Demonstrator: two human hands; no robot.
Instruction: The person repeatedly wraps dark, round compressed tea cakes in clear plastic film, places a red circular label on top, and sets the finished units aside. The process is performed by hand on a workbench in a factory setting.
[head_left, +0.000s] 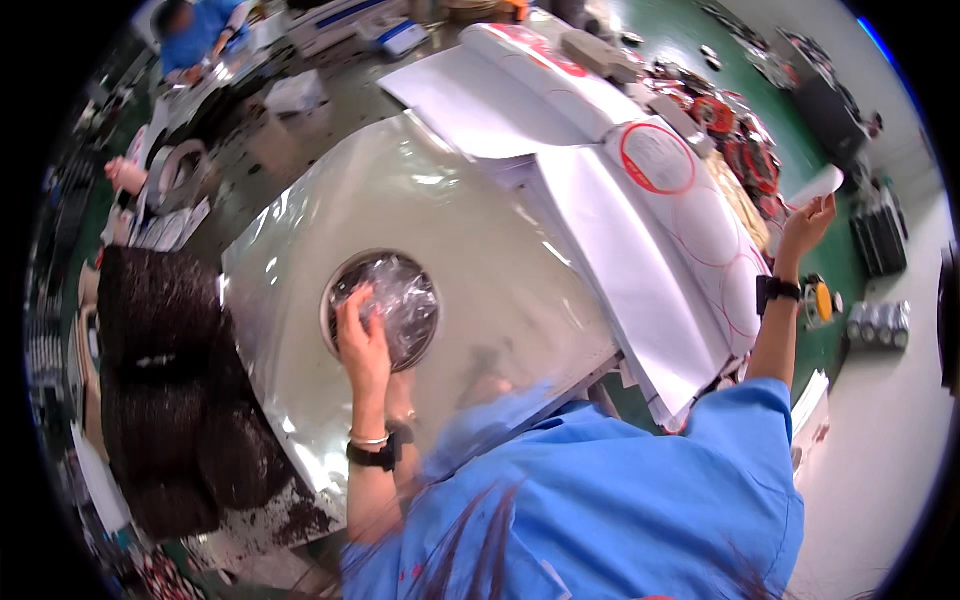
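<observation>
My left hand (364, 330) rests on crumpled clear plastic film (409, 300) in a round metal dish (327, 330), its fingers apart on the film's left part; whether it grips the film I cannot tell. Under the dish a large clear plastic sheet (495, 277) covers the worktop. Out to the far right my right hand (808, 225) holds a piece of white material (819, 185), perhaps paper or a rolled label, above the floor. Between the hands lie wide rolls of white paper (694, 195) with red circles printed on them, partly unrolled.
Stacked dark brown blocks (154, 382) stand at the table's left, with dark crumbs (300, 517) near them. A roll of tape (180, 176) lies at the upper left. Red-and-silver wrappers (716, 112) are heaped beyond the paper rolls. Another person (199, 37) works at the top left.
</observation>
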